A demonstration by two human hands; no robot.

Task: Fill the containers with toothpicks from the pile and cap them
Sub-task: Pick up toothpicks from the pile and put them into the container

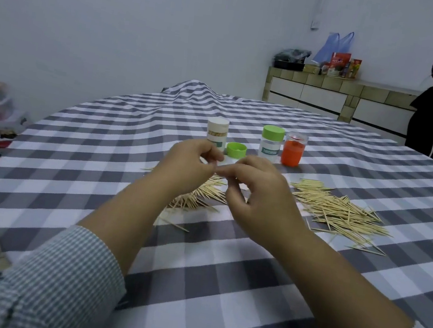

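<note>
Both hands met above the checked tablecloth (192,285). The left hand (187,164) and right hand (258,194) had curled fingers, their tips pressed together; whether they pinched toothpicks could not be told. The toothpick pile (342,212) lay beneath and to the right. Behind stood a white-capped container (217,133), a green cap (236,150), a green-capped container (271,143) and an orange container (293,152).

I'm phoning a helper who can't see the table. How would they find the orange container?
On the checked tablecloth, look behind the toothpick pile to the row of small containers. The orange container stands at its right end, touching the green-capped bottle; it alone has an orange body under a clear top.
</note>
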